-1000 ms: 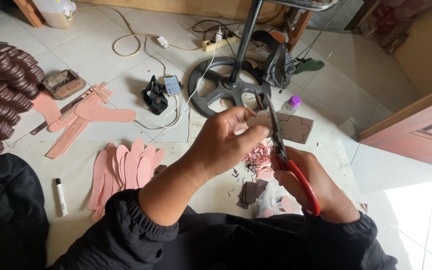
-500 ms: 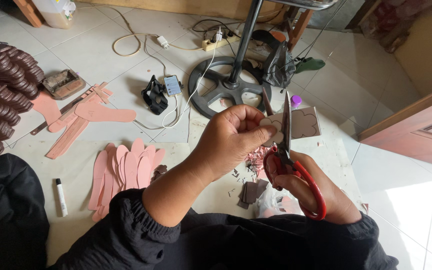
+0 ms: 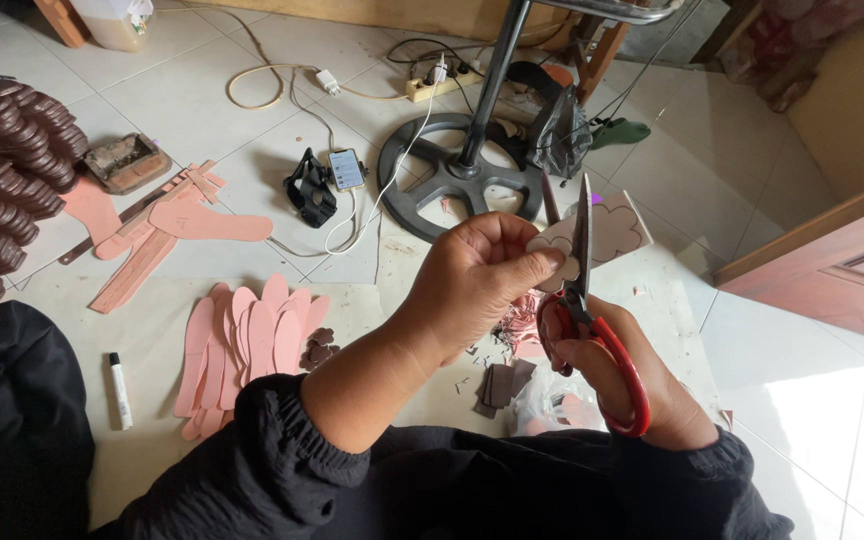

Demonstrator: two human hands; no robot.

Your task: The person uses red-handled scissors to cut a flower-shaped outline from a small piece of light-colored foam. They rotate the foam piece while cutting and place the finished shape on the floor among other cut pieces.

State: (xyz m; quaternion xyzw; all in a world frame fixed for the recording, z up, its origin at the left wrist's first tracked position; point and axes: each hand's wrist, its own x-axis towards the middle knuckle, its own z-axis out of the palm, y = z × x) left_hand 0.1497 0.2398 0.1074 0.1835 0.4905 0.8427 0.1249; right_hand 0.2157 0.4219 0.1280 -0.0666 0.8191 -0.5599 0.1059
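Observation:
My left hand (image 3: 477, 280) pinches a small greyish-brown sheet (image 3: 612, 228) marked with flower outlines, holding it up in front of me. My right hand (image 3: 617, 375) grips red-handled scissors (image 3: 592, 310) by the loops. Their blades point up and are parted, cutting into the sheet along a flower outline. Dark offcuts (image 3: 502, 382) and pink scraps lie on the floor below both hands.
A fan of pink sole-shaped cutouts (image 3: 247, 340) lies at left, with more pink pieces (image 3: 167, 230) behind. Stacked brown soles (image 3: 2, 190) fill the far left. A round black fan base (image 3: 457, 175), a phone (image 3: 346, 168), cables and a white marker (image 3: 120, 390) lie around. A wooden door (image 3: 832, 270) stands at right.
The sheet has turned in my left hand and risen slightly. The scissors have moved right and upright, blades now cutting along the flower outline.

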